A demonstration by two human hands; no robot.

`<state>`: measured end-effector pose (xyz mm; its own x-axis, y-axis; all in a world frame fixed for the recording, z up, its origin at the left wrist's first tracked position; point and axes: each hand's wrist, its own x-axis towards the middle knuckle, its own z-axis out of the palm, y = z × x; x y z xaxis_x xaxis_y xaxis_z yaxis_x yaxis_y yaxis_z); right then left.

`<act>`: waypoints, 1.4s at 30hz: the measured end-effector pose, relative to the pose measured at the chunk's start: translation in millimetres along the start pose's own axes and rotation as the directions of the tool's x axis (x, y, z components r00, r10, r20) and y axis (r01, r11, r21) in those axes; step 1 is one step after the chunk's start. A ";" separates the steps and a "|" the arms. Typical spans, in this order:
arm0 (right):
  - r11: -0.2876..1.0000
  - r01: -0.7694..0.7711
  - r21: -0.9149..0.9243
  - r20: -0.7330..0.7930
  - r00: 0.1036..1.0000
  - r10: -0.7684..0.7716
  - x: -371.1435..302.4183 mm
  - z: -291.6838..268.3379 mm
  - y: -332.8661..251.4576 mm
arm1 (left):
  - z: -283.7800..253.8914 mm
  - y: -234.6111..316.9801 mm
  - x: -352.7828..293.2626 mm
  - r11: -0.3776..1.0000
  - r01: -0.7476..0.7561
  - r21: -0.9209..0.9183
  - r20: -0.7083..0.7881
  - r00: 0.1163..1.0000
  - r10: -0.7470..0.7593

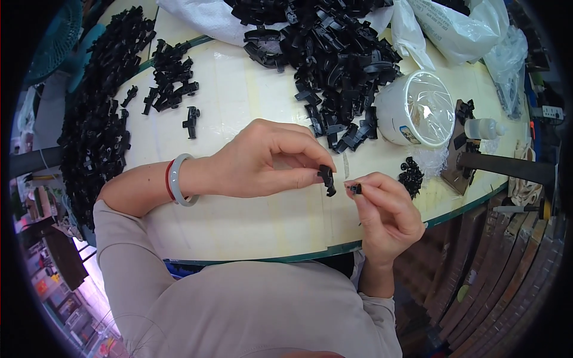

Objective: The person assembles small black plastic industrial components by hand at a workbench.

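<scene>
My left hand (268,160) pinches a black molded plastic part (326,180) between thumb and fingers, above the middle of the pale table (239,230). Close to its right, my right hand (388,215) grips a much smaller black plastic piece (356,188) at its fingertips. The two pieces are near each other with a gap between them. Beyond my hands lies a large heap of black plastic parts (334,65). A small pile of tiny black pieces (410,177) rests to the right of my right hand.
A white tub (394,110) with clear film over its mouth stands at the right. Smaller black parts (173,77) lie at the left, beside a long dark heap (95,119). White plastic bags (459,30), a small bottle (482,129) and a metal bar (507,168) occupy the right side.
</scene>
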<state>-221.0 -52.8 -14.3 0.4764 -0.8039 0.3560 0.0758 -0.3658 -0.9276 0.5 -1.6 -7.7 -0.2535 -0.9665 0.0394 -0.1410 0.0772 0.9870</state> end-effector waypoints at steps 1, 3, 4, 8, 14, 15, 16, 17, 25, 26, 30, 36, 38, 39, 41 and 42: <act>1.000 0.008 0.023 -0.006 1.000 -0.007 -0.7 2.1 -1.7 | 3.0 -2.3 -0.2 1.000 -0.004 0.004 -0.002 1.000 0.004; 1.000 0.028 0.007 0.006 1.000 -0.028 -1.2 5.2 -4.0 | 10.3 -9.1 -0.9 0.858 0.084 -0.507 -0.022 0.994 -0.110; 0.999 0.034 -0.011 0.047 0.998 -0.033 -0.2 7.5 -7.4 | 10.1 -7.4 0.0 0.862 0.077 -0.501 -0.025 0.994 -0.103; 0.994 0.103 -0.045 0.081 0.992 -0.099 4.3 6.4 -3.6 | 5.5 -3.0 1.1 0.751 0.229 -0.619 0.088 0.971 -0.224; 0.946 0.216 -0.241 0.119 0.974 -0.192 18.2 10.5 -12.3 | 0.8 3.9 2.0 0.721 0.360 -0.592 0.195 0.932 -0.305; 0.945 0.193 -0.265 0.134 0.978 -0.162 18.8 12.2 -13.1 | 0.7 3.4 1.9 0.710 0.367 -0.601 0.196 0.929 -0.314; 0.945 0.195 -0.264 0.138 0.977 -0.162 18.9 12.7 -12.0 | 0.8 2.1 2.2 0.710 0.364 -0.603 0.192 0.930 -0.314; 0.949 0.193 -0.247 0.123 0.978 -0.167 18.4 13.4 -10.5 | 0.9 0.7 2.6 0.707 0.360 -0.609 0.193 0.931 -0.308; 0.955 0.185 -0.234 0.111 0.980 -0.163 17.4 16.5 -6.8 | 1.3 -1.4 1.2 0.698 0.356 -0.622 0.186 0.933 -0.309; 0.951 0.190 -0.244 0.114 0.979 -0.167 17.4 16.9 -6.4 | 1.5 -1.1 1.1 0.696 0.354 -0.624 0.183 0.933 -0.311; 0.921 0.240 -0.308 0.145 0.968 -0.204 18.4 17.8 -7.6 | 3.4 -4.6 -1.2 0.697 0.337 -0.633 0.161 0.938 -0.307; 0.871 0.348 -0.347 0.227 0.932 -0.282 18.4 6.6 -1.6 | 3.5 0.2 2.7 0.785 0.344 -0.515 0.121 0.936 -0.331; 0.886 0.333 -0.321 0.194 0.939 -0.283 18.2 10.5 6.4 | 4.1 2.5 -1.1 0.771 0.371 -0.517 0.107 0.922 -0.372; 0.906 0.333 -0.262 0.180 0.939 -0.293 16.4 13.1 7.4 | 4.1 3.6 -3.6 0.757 0.393 -0.522 0.058 0.902 -0.429; 0.911 0.269 -0.313 0.132 0.962 -0.239 12.3 13.7 1.4 | 6.9 6.8 -5.6 0.756 0.418 -0.504 0.046 0.887 -0.459; 0.921 0.216 -0.324 0.103 0.976 -0.192 11.8 12.8 -0.8 | 5.0 7.8 -6.6 0.753 0.437 -0.491 -0.008 0.863 -0.505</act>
<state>-204.2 -56.1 -10.8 0.5409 -0.6657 0.5140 -0.1113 -0.6624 -0.7408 -3.7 6.5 -1.0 -0.1403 -0.8749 -0.4635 0.2534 -0.4843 0.8374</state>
